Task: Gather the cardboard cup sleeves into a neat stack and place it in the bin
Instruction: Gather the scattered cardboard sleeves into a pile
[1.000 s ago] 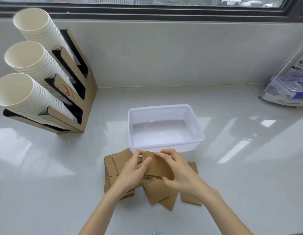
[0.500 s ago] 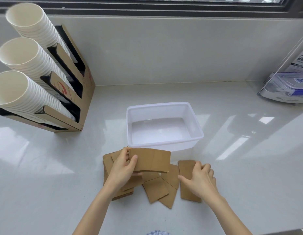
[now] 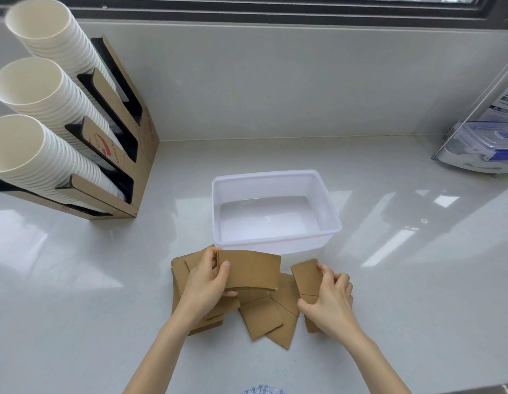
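Note:
Several brown cardboard cup sleeves (image 3: 271,318) lie fanned out on the white counter, just in front of a translucent white plastic bin (image 3: 331,207) that has nothing in it. My left hand (image 3: 205,285) holds one flat sleeve (image 3: 252,270) up by its left end, above the pile. My right hand (image 3: 331,301) pinches another sleeve (image 3: 306,275) at the right side of the pile, its far end raised off the counter. More sleeves sit stacked under my left hand at the left (image 3: 180,275).
A cardboard dispenser (image 3: 124,155) with three tilted stacks of white paper cups (image 3: 45,129) stands at the back left. A clear lidded container (image 3: 485,145) and an acrylic stand sit at the far right. A wall and window sill run behind the counter.
Both hands were together on one sleeve. My left hand kept it and lifted it, while my right hand moved right and closed on the rightmost sleeve, tipping it up.

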A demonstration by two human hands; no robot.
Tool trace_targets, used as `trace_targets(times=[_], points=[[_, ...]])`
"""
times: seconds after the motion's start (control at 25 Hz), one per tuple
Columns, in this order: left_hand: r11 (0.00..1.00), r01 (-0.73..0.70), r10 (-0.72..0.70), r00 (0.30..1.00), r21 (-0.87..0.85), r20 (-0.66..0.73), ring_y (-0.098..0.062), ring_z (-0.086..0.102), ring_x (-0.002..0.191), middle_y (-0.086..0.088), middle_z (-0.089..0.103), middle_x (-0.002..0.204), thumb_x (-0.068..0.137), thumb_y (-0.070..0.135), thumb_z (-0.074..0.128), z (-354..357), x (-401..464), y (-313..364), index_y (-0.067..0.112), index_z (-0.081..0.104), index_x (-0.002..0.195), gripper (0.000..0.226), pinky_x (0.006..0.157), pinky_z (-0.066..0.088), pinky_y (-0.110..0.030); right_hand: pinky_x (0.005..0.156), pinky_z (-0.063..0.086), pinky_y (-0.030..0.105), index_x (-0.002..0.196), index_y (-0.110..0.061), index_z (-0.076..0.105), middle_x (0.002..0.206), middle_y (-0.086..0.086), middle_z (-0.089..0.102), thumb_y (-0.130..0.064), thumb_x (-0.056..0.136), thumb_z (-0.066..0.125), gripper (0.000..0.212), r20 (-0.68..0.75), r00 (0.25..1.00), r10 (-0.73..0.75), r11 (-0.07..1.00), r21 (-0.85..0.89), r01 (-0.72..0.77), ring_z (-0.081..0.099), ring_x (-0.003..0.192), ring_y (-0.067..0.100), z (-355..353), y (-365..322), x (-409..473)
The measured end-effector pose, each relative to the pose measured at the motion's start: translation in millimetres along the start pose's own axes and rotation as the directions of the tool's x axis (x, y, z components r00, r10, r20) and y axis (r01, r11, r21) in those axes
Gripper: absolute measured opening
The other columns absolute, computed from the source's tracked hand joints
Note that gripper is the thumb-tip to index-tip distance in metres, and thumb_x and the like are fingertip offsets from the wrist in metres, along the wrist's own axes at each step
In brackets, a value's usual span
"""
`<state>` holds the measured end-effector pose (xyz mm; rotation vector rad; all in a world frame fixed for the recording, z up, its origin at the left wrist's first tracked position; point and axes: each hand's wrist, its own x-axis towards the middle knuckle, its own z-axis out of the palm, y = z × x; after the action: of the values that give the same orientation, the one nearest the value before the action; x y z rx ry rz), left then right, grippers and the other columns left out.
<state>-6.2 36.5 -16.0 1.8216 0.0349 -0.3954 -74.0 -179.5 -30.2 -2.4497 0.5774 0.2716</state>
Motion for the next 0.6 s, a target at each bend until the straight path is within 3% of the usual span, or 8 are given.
trace_targets(times=[0.16, 0.32, 0.48, 0.6], points=[[0.998, 0.01, -0.01, 1.0, 0.059, 0.003, -0.007, 0.068, 0.066, -0.028, 0.057, 0.106, 0.092, 0.022, 0.041, -0.7, -1.7, 1.2, 0.026, 0.047, 0.104, 0.014, 0.078, 0.055, -0.054, 0.102, 0.023, 0.024, 0.139, -0.028, 0.017, 0.107, -0.01, 0.019, -0.031, 0.072, 0.063, 0.081, -0.023, 0.964, -0.265, 0.953, 0.145, 0.265, 0.023, 0.106, 0.01, -10.0, -13.8, -5.7], [0.999, 0.037, -0.038, 0.999, 0.014, 0.039, -0.008, 0.068, 0.064, -0.021, 0.055, 0.119, 0.093, 0.021, 0.04, 1.4, -2.6, 5.1, 0.019, 0.046, 0.113, 0.021, 0.069, 0.06, -0.041, 0.101, 0.024, 0.022, 0.136, -0.039, 0.018, 0.105, -0.018, 0.016, -0.029, 0.072, 0.059, 0.077, 0.046, 0.869, -0.493, 0.867, 0.106, 0.487, 0.024, 0.107, 0.008, -14.2, -40.4, -4.5], [0.992, 0.04, -0.029, 0.995, -0.123, 0.093, -0.009, 0.068, 0.066, -0.008, 0.063, 0.089, 0.094, 0.015, 0.039, 3.8, -7.7, 11.7, 0.011, 0.048, 0.108, 0.017, 0.054, 0.059, -0.03, 0.101, 0.018, 0.021, 0.137, -0.038, 0.024, 0.116, -0.014, 0.019, -0.02, 0.076, 0.055, 0.071, 0.115, 0.785, -0.609, 0.791, 0.02, 0.611, 0.022, 0.109, 0.003, -12.1, -56.3, 0.9], [0.985, 0.062, -0.044, 0.993, -0.161, 0.112, -0.013, 0.067, 0.068, -0.01, 0.056, 0.085, 0.095, 0.017, 0.035, 4.0, -9.8, 14.6, 0.007, 0.049, 0.098, 0.018, 0.053, 0.059, -0.028, 0.105, 0.019, 0.022, 0.136, -0.041, 0.026, 0.125, -0.01, 0.024, -0.015, 0.075, 0.053, 0.071, 0.159, 0.748, -0.645, 0.76, 0.023, 0.65, 0.026, 0.116, 0.007, -9.8, -60.4, 2.5]])
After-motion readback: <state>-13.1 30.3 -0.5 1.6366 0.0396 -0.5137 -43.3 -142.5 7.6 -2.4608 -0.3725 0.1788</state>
